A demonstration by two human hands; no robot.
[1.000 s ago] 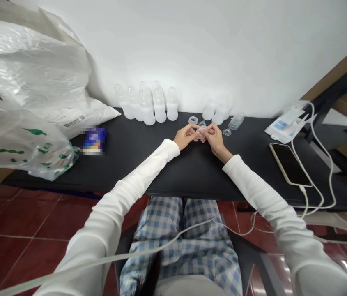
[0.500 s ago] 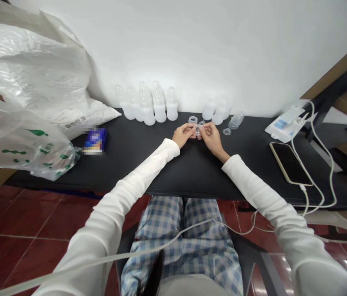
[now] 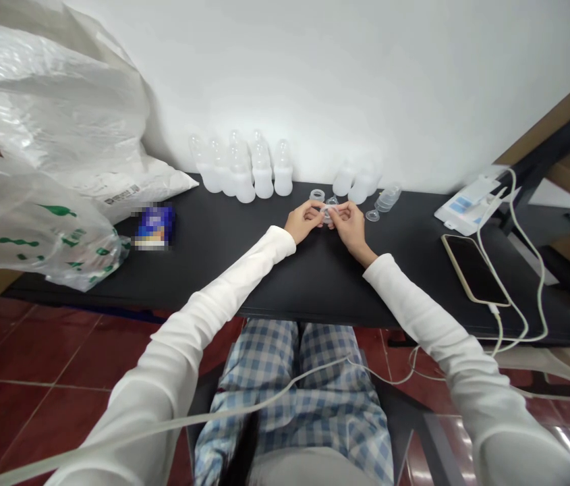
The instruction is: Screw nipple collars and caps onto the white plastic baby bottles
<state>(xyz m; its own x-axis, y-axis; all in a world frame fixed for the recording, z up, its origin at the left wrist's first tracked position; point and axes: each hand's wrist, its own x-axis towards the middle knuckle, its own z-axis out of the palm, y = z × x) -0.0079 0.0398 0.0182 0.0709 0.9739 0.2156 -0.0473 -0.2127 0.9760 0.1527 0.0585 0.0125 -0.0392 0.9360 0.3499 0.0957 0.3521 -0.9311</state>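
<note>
On my head-camera feed, the left hand and right hand meet over the black table. The fingers of both are closed in a pinch on a small clear ring, which sits between the hands, though at this size I can't make out its exact form.

As things lie, a tight group of frosted baby bottles stands against the wall with clear domed tops on. A smaller cluster of frosted bottles stands near the right hand, and I can't tell from here whether those have the same tops. Just beyond the fingers lie a ring collar and a small clear piece. Nearer the right hand sit a clear funnel-shaped nipple and a short stack of clear parts.

Farther out are a phone on the right and plastic bags on the left, with a blurred blue packet beside them.

Against the frame from a second ago, little differs — the hands hold nearly the same spot, and the fingers are still pinched on the ring.
</note>
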